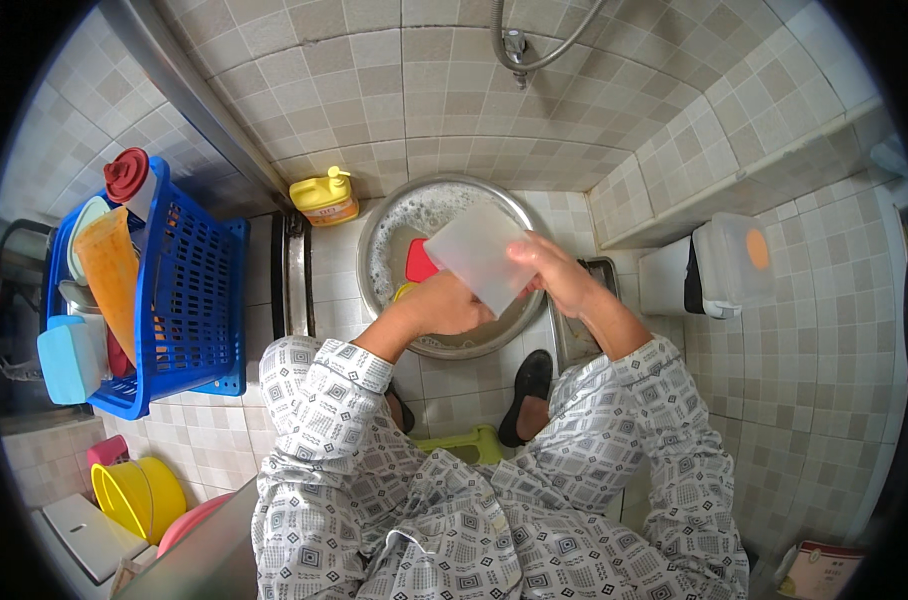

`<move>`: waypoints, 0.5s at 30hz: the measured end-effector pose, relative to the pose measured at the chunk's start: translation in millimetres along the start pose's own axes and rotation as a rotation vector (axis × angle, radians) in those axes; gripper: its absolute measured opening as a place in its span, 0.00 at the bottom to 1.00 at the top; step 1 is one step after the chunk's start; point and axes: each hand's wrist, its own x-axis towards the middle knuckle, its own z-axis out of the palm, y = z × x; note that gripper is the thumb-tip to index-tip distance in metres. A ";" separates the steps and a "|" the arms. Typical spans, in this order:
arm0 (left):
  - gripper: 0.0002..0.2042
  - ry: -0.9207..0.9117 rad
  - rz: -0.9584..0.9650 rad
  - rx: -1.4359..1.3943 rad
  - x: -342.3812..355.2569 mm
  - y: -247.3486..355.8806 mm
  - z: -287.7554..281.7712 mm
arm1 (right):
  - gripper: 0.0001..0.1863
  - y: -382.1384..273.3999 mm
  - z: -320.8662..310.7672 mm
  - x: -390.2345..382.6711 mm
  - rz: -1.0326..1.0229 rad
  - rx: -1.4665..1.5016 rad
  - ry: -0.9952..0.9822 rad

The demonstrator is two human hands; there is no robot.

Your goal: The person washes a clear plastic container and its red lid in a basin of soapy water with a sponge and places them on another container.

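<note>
Both hands are closed on a translucent white rectangular plastic container [479, 255], which is held up on edge over a wide round metal basin [444, 345] on the tiled floor. The right hand [554, 272] grips the container's right edge with the fingers curled over it, seemingly to steady it, while the left hand [444, 305] presses against its lower left side from below, a hold that fits scrubbing or wiping the surface; whether that hand also holds a sponge or cloth cannot be told. Keeping the container above the basin means drips fall back into the foamy water [414, 215] that lines the basin's far side. In that water lie a red flat plastic piece [420, 262] and a sliver of something yellow [404, 291], just beside the left hand. A yellow plastic bottle with a pump top [324, 197] stands against the wall near the basin's left rim, within easy reach. Farther left, a blue plastic lattice basket [189, 290] holds upright items, among them an orange translucent board [109, 270] and a red-capped white container [134, 180], probably stood on end to drain. To the right, well apart, sits a clear lidded plastic box [729, 262] by the wall step. A metal hose [534, 50] hangs from the tiled wall above the basin.
</note>
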 end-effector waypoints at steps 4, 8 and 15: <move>0.18 0.097 -0.198 0.095 0.4 32.0 -13.5 | 0.41 -1.9 -19.2 5.4 0.151 0.291 -0.018; 0.17 0.483 -0.061 0.326 -4.9 7.6 -12.9 | 0.41 -13.1 -30.5 4.5 0.232 0.495 -0.019; 0.20 0.739 -0.296 -0.352 -3.7 8.5 -16.6 | 0.45 -13.7 -31.6 2.6 0.157 0.535 -0.092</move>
